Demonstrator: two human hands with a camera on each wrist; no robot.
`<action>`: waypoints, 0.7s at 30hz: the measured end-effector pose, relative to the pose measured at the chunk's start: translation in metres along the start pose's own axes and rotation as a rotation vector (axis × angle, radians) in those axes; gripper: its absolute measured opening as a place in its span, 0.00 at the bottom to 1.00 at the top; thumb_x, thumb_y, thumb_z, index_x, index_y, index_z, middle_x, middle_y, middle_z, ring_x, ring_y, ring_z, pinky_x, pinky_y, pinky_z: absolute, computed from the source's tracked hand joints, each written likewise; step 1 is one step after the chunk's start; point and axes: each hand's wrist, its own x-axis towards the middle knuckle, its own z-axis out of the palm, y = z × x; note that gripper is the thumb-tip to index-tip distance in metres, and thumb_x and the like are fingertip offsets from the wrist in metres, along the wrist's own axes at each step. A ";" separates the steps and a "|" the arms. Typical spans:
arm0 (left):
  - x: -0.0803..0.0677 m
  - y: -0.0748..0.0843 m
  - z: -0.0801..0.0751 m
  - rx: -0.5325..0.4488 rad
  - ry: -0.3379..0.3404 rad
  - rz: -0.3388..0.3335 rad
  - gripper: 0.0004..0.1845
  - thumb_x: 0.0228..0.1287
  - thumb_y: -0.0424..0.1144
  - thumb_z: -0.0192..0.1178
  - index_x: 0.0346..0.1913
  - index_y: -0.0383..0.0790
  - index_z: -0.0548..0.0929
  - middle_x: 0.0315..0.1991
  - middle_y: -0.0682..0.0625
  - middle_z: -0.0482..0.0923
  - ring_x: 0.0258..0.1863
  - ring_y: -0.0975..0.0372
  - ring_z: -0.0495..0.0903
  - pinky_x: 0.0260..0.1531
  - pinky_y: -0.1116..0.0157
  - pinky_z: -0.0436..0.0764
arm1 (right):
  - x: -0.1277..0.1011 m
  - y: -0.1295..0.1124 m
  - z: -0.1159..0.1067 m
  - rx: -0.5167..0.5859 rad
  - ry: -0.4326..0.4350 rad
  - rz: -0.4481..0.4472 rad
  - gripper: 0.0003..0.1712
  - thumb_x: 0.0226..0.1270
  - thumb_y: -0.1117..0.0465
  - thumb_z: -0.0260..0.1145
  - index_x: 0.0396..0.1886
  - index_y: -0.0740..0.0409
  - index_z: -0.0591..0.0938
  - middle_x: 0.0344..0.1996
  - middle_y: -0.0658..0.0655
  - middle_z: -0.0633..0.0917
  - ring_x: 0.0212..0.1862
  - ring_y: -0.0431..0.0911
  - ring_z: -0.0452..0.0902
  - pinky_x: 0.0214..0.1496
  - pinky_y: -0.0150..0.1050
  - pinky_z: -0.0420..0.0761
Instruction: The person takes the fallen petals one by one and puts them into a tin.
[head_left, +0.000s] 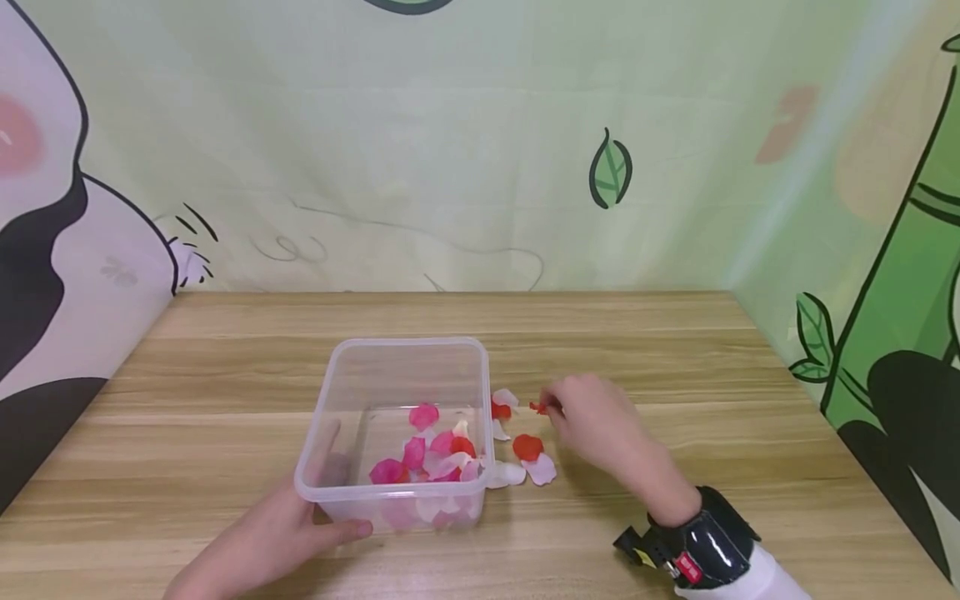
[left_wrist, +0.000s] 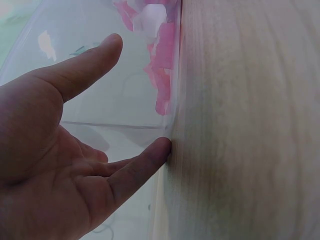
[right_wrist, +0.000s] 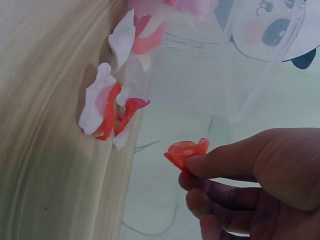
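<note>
Head view: right hand (head_left: 592,421) pinches red petal (head_left: 537,407) in fingers (right_wrist: 220,162), off worktop (head_left: 675,350), just right of clear plastic box (head_left: 405,350). Box opening lies leftward of petal. Left hand (head_left: 277,537) steadies box's near wall, fingers straight, thumb on front.

Red petal (head_left: 537,407), clear box (head_left: 405,358)
</note>
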 end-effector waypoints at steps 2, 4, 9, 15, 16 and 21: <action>0.000 0.000 0.000 0.004 0.000 -0.004 0.62 0.60 0.50 0.76 0.83 0.46 0.39 0.62 0.41 0.74 0.53 0.51 0.76 0.48 0.58 0.81 | 0.000 -0.002 -0.002 0.008 0.033 -0.003 0.05 0.64 0.70 0.71 0.32 0.56 0.88 0.27 0.49 0.84 0.28 0.42 0.75 0.30 0.38 0.77; 0.000 0.000 0.000 0.008 0.002 -0.001 0.62 0.60 0.51 0.76 0.83 0.46 0.40 0.62 0.41 0.75 0.53 0.51 0.77 0.48 0.57 0.81 | -0.001 -0.004 -0.003 0.023 0.071 -0.009 0.04 0.64 0.69 0.72 0.33 0.56 0.89 0.29 0.49 0.86 0.28 0.42 0.75 0.29 0.37 0.77; 0.000 -0.001 0.001 0.015 0.008 0.011 0.62 0.60 0.51 0.76 0.83 0.44 0.41 0.61 0.41 0.75 0.52 0.52 0.77 0.47 0.58 0.81 | -0.004 -0.009 -0.006 0.065 0.185 -0.055 0.04 0.63 0.68 0.75 0.35 0.55 0.90 0.31 0.50 0.88 0.28 0.40 0.76 0.28 0.36 0.76; 0.000 -0.001 0.000 0.008 0.006 0.018 0.62 0.60 0.50 0.76 0.83 0.45 0.41 0.61 0.41 0.75 0.52 0.52 0.77 0.47 0.59 0.82 | -0.008 -0.017 -0.011 0.099 0.306 -0.104 0.05 0.62 0.68 0.77 0.36 0.56 0.90 0.31 0.49 0.87 0.27 0.39 0.75 0.29 0.34 0.75; 0.000 -0.001 0.000 0.009 0.006 0.019 0.62 0.59 0.50 0.76 0.83 0.45 0.41 0.61 0.41 0.75 0.52 0.52 0.77 0.46 0.59 0.82 | -0.008 -0.018 -0.012 0.107 0.325 -0.113 0.05 0.62 0.68 0.77 0.36 0.56 0.90 0.30 0.49 0.87 0.27 0.39 0.74 0.29 0.34 0.75; 0.001 -0.001 0.000 0.014 0.010 0.028 0.61 0.59 0.51 0.76 0.82 0.44 0.42 0.58 0.43 0.76 0.50 0.53 0.77 0.45 0.61 0.82 | -0.011 -0.024 -0.016 0.140 0.413 -0.169 0.07 0.60 0.68 0.78 0.36 0.57 0.90 0.31 0.49 0.87 0.28 0.40 0.76 0.29 0.34 0.77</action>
